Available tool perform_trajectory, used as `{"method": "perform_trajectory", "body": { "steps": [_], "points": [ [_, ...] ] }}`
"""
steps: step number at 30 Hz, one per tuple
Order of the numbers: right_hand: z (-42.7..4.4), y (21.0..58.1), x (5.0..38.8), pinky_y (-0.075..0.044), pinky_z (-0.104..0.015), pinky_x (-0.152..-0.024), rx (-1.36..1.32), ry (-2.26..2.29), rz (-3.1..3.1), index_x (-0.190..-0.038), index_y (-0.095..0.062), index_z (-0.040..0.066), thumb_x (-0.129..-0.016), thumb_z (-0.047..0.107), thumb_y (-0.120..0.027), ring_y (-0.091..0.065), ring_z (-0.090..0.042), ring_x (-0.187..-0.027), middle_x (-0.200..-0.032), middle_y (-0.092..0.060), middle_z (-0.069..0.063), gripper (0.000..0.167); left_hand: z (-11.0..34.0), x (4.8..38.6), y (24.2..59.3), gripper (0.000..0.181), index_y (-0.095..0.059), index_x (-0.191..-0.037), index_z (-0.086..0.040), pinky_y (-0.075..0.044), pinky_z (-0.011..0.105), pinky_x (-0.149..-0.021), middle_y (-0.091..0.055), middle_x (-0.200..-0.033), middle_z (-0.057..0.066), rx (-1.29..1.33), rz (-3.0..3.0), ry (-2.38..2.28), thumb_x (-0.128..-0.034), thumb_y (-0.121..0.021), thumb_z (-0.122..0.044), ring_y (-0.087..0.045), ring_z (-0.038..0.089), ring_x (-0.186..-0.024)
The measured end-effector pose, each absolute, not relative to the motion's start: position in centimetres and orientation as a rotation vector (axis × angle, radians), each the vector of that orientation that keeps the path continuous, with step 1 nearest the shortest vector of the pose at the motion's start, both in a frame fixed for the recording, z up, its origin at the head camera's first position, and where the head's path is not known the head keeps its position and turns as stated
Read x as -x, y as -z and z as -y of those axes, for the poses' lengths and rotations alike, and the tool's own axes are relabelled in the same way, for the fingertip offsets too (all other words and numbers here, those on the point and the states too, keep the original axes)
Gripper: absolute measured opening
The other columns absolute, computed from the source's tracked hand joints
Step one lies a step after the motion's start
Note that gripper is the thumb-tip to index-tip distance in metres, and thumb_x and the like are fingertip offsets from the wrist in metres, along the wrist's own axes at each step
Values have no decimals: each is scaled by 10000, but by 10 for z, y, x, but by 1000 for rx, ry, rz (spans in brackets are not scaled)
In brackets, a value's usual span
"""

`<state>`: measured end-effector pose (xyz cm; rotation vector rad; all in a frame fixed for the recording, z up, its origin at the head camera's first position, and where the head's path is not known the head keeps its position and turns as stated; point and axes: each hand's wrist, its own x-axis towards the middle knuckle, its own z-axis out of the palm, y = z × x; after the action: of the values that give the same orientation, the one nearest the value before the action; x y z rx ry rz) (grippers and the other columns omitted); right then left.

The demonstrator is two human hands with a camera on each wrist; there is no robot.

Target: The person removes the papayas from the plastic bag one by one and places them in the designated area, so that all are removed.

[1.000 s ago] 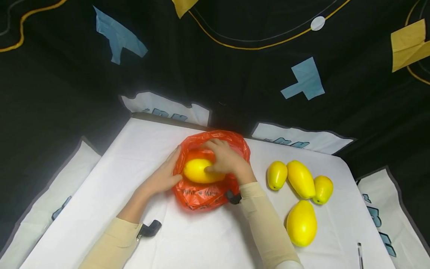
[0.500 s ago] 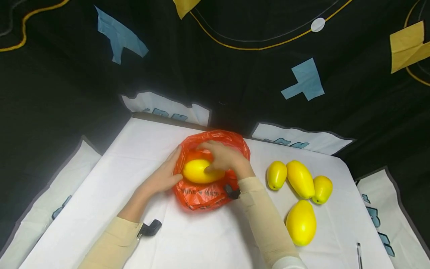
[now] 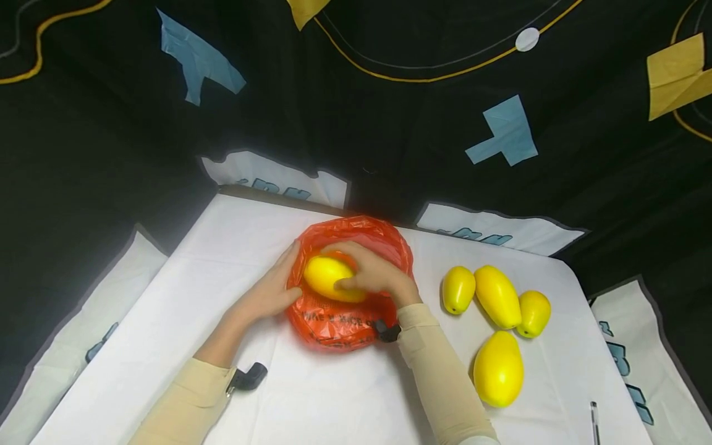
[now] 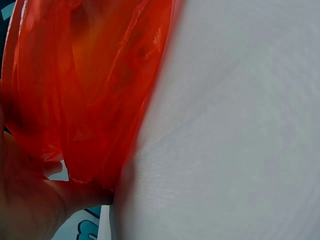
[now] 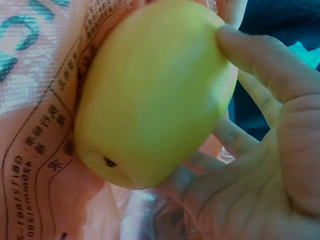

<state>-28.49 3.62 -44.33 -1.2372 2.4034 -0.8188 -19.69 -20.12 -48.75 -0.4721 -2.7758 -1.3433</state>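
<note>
A red plastic bag [image 3: 339,330] stands on the table with its mouth turned up. My left hand [image 3: 269,289] rests along the bag's left side, fingers and thumb nearly straight and spread against the plastic. In the left wrist view, its thumb [image 4: 82,195] lies by the red film. Inside the bag mouth, my right hand [image 3: 372,269] grips a yellow mango-like fruit [image 3: 328,275]. Seen from the right wrist, the thumb presses the smooth fruit [image 5: 155,95] from one side and fingers support it from behind and below; a dark spot marks one end.
Several more yellow fruits lie right of the bag, among them a large rounded one [image 3: 499,369] and a long one [image 3: 497,296]. A pen [image 3: 595,423] lies near the right edge of the white table [image 3: 334,402]. Black cloth [image 3: 356,123] hangs behind.
The fruit in the right hand has tilted, its left end now higher and its right end lower. The right hand has shifted slightly down; the left hand stays put.
</note>
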Motion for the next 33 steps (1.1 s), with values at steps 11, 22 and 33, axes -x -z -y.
{"method": "perform_trajectory", "body": {
  "steps": [11,22,33],
  "points": [
    [-39,444,281,-394,-368,-1065,1194,806,-2444,-1400,-483,373,-824,294,-770,-391,-57,-1259,-1378,-460,211,648,200,198,487,996,5,-1566,-70,-111,464,-1182,5,-1626,85,467,2761,1366,-789,-618,-48,-42,251,-1479],
    [-36,450,271,-390,-366,-1067,1187,813,-2477,-1406,-490,327,-813,217,-780,-409,-83,-1241,-1395,-462,166,669,199,197,483,1024,-4,-1573,-105,-122,472,-1180,-9,-1629,61,482,2736,1381,-770,-631,-8,-47,234,-1480],
    [-42,452,263,-390,-381,-1068,1190,883,-2495,-1401,-501,329,-778,265,-785,-418,-74,-1249,-1390,-472,183,688,200,197,484,1005,-3,-1568,-73,-118,485,-1179,-5,-1627,102,500,2755,1356,-775,-619,-19,-40,256,-1481]
  ]
}}
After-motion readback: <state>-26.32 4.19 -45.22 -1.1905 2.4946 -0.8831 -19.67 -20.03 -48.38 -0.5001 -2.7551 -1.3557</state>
